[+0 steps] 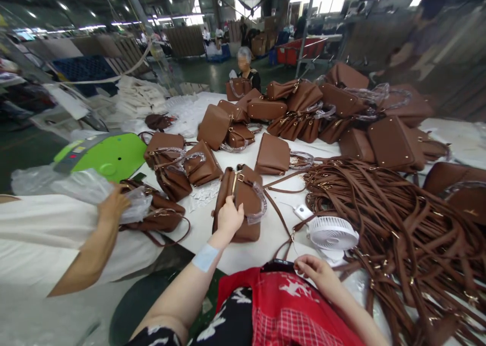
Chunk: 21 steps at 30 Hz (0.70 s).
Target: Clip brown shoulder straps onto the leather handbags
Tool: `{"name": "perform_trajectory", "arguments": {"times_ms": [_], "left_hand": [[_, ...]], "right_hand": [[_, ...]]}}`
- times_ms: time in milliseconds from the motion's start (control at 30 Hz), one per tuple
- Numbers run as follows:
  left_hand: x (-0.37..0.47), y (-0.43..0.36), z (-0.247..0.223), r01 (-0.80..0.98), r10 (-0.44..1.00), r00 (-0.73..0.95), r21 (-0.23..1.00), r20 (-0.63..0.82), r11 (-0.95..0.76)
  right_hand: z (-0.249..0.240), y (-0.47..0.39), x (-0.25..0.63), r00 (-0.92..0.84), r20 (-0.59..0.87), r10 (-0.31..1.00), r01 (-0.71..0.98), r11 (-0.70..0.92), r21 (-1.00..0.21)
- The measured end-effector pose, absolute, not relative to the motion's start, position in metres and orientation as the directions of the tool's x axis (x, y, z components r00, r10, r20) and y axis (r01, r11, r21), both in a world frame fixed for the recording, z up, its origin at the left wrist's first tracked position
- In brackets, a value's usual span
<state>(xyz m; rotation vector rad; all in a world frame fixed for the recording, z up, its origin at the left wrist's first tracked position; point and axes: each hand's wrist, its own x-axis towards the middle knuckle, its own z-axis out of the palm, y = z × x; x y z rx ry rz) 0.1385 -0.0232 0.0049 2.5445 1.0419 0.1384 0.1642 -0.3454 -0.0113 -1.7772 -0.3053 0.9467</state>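
Note:
A brown handbag [248,229] lies on the white table [281,214] before me, its handle wrapped in clear plastic. My left hand [230,218] is closed on the bag's top edge, beside the gold-coloured zip. By the front of my red apron [292,305], my right hand [314,271] has its fingers curled together, and what they hold is too small to make out. Close to those fingers, a dark phone-like object [279,266] sits at the apron's top. A brown shoulder strap [279,217] runs across the table between the bag and the right hand.
A white fan [332,234] stands near my right hand, beside a large heap of brown straps [398,219]. More brown handbags [304,95] are piled behind. At left, a co-worker's hand [114,204] handles clear plastic near a green panel [117,156]. Another person sits across the table.

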Motion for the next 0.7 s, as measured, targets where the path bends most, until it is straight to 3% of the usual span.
{"name": "perform_trajectory", "arguments": {"times_ms": [100, 167, 267, 567, 700], "left_hand": [[0.134, -0.027, 0.009, 0.628, 0.680, 0.718, 0.555, -0.145, -0.545], [0.133, -0.034, 0.004, 0.532, 0.534, 0.816, 0.647, -0.220, -0.546], [0.127, -0.046, -0.006, 0.334, 0.284, 0.939, 0.710, -0.193, -0.620], [0.086, -0.021, 0.000, 0.086, -0.032, 0.985, 0.645, -0.169, -0.759], [0.074, -0.011, -0.010, 0.127, 0.087, 0.991, 0.480, -0.103, -0.868]], "right_hand": [[-0.009, -0.341, 0.161, 0.653, -0.461, 0.601, -0.239, -0.413, -0.879], [-0.007, -0.338, 0.159, 0.648, -0.459, 0.608, -0.238, -0.412, -0.880], [-0.006, -0.339, 0.156, 0.646, -0.451, 0.615, -0.229, -0.408, -0.884], [-0.036, -0.371, 0.145, 0.659, -0.499, 0.562, -0.090, -0.600, -0.795], [-0.054, -0.382, 0.139, 0.673, -0.521, 0.526, -0.069, -0.656, -0.752]]}}
